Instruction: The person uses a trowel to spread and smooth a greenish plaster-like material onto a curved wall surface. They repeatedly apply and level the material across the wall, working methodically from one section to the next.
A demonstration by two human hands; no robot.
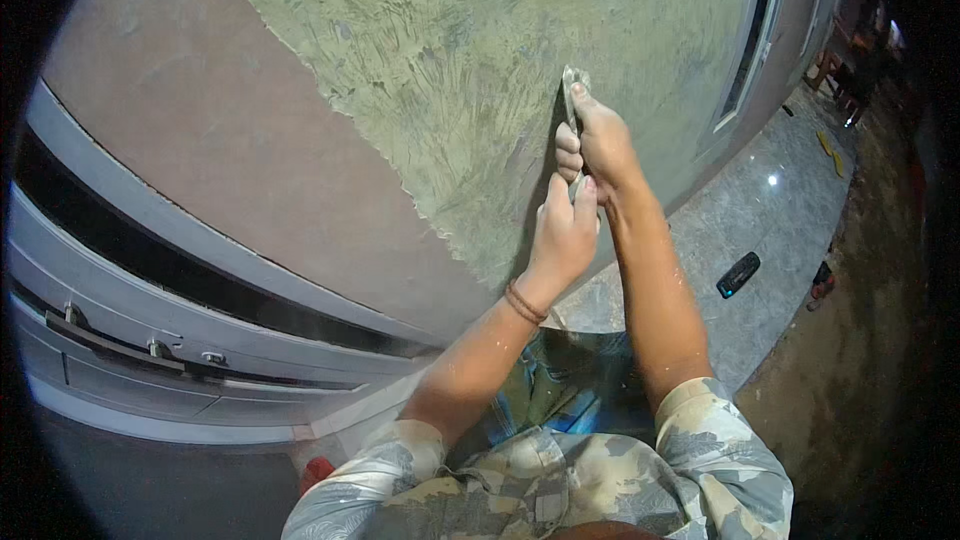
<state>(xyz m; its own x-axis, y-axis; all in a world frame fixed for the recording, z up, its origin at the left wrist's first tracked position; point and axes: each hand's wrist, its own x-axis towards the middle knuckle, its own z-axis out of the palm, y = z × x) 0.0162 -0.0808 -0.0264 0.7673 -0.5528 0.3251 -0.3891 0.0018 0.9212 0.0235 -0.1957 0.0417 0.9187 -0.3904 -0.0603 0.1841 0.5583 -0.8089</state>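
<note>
My right hand [603, 137] is clamping the thin, grey, plaster-smeared metal blade [568, 85]; my left hand [566, 227] is gripping below. Long axis is pointing away from me, right nearer the tip.

I'm seeing a yellow object [831, 154] and a black device [739, 275] lying toward the right edge of the tiled floor [775, 225].

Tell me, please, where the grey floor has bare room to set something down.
The grey floor looks bare between the black device and the yellow item, and between that device and the right forearm. It is crowded at the plastered wall, with left hand and right hand close together at the flat tool.
</note>
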